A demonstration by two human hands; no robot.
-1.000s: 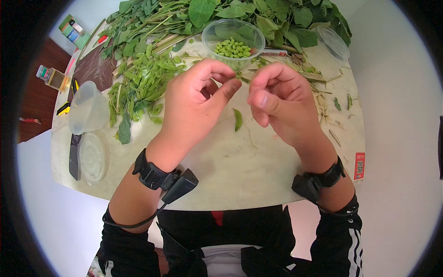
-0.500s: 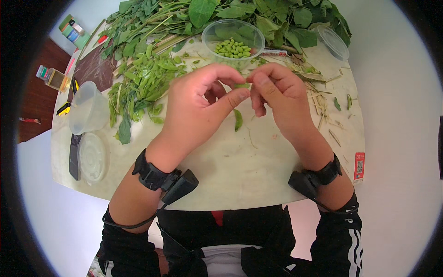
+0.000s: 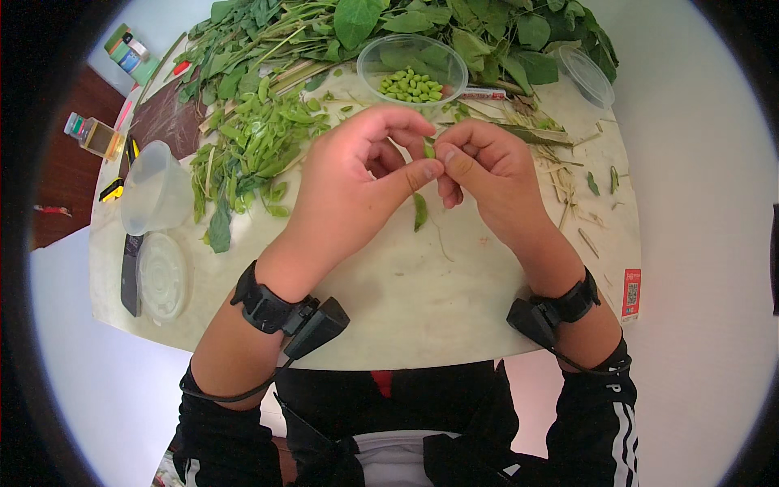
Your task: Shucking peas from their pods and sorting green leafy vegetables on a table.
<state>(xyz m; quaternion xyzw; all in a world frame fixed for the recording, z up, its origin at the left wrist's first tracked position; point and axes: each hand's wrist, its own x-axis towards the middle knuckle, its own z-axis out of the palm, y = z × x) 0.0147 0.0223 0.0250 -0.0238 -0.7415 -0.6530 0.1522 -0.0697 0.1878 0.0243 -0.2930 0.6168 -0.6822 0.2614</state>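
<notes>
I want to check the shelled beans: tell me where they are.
In the head view, the beans lie in the clear bowl at top centre, in front of the leaves.

room over near tabletop [image 3: 422, 308]; bowl [image 3: 372, 88] and leafy stems [image 3: 276, 32] block far side

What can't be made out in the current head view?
In the head view:
Full length of the green pod: partly covered by the right hand.
Whether the left hand also grips it: contact too small to tell.
Exact count of beans in the clear bowl: small, overlapping.
How far the leafy stalks reach: cut off by the top edge.
</notes>
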